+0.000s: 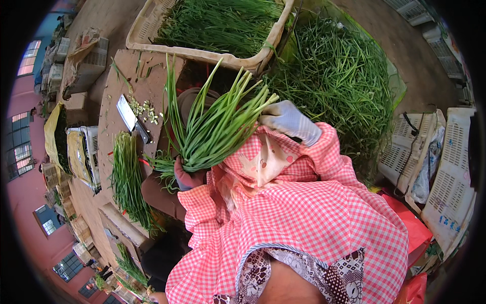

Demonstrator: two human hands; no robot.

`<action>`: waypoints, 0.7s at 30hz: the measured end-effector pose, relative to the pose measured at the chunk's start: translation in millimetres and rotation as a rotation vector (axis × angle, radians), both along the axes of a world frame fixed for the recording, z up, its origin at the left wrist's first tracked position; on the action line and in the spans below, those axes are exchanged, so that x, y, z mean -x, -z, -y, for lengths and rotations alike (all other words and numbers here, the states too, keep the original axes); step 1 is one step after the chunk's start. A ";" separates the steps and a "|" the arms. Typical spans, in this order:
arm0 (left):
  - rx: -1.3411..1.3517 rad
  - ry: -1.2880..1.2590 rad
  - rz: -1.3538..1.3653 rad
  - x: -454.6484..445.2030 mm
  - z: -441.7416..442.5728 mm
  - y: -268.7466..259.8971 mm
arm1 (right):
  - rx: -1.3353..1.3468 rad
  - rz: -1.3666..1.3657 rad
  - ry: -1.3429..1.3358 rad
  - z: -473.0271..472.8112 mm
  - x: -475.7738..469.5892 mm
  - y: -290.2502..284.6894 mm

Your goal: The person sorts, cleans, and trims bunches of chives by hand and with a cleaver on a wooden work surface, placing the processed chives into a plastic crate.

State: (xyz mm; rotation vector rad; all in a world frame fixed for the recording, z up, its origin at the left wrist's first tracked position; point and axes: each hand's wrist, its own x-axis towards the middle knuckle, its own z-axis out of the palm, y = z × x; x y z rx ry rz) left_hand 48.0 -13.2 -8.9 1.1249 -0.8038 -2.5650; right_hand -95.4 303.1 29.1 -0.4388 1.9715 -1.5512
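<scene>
A loose bunch of garlic chives [212, 129] fans out above my lap, its pale cut ends pointing up and right. My left hand [188, 175], in a dark reddish glove, grips the leafy lower end of this bunch. At the pale stem ends on the right is my right hand [290, 119] in a whitish-blue knit glove; its fingertips are partly hidden by the stems. Left of the bunch, a cleaver [128, 112] with a dark handle lies on a brown board [114, 91]. Chopped stem ends [146, 110] are scattered beside the blade. A neat bundle of chives [127, 171] hangs over the board's near edge.
A cream plastic crate [243, 60] of greens stands ahead, with a large heap of loose leaves [341, 76] to its right. White crates [444, 174] and a red bag [406, 224] are at my right. Another bundle of greens [131, 266] lies at lower left.
</scene>
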 end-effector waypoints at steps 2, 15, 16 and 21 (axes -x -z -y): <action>-0.054 0.073 0.003 -1.0 -0.1 -7.9 | -0.161 0.080 0.161 -27.0 0.2 24.7; -0.004 0.037 0.061 6.9 -12.9 -32.1 | -0.006 -0.189 0.198 37.1 52.2 43.9; 0.018 0.001 0.036 3.9 -4.7 -23.4 | 0.185 -0.179 0.442 17.9 50.6 49.6; 0.021 -0.053 0.034 3.7 -3.0 -33.8 | -0.068 0.119 0.573 -84.7 54.6 28.5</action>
